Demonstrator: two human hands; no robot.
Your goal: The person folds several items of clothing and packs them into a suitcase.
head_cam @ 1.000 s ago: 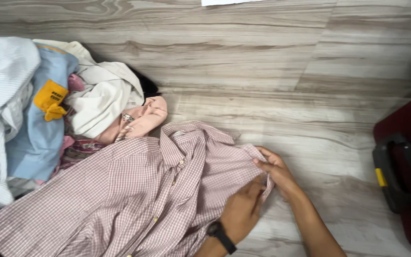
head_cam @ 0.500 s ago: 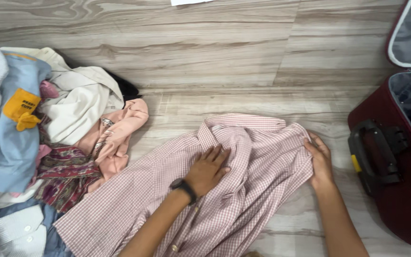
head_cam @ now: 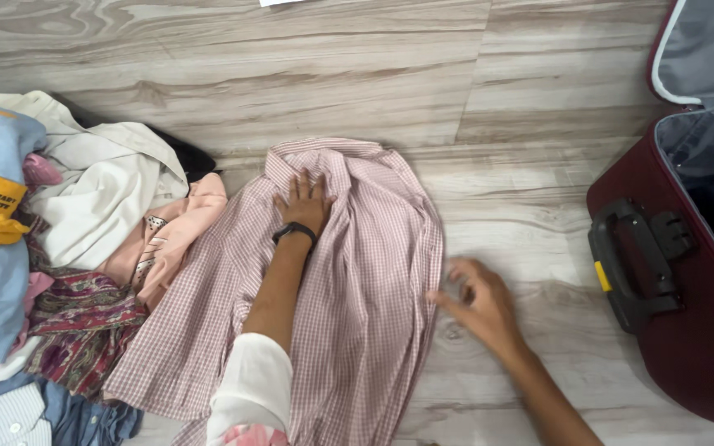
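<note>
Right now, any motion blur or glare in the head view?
Head view: right hand is motion-blurred, fingers smeared; left hand and pink checked shirt are sharp; lighting soft and even, no glare on the wood-look floor; only faint shadows.

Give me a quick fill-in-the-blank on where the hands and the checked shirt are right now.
1. The left hand lies flat on the pink checked shirt, just below its ____.
2. The right hand is at the shirt's ____ edge.
3. The suitcase at the right, dark red, stands ____.
4. The pile of clothes lies to the shirt's ____.

Missing words: collar; right; open; left
</note>
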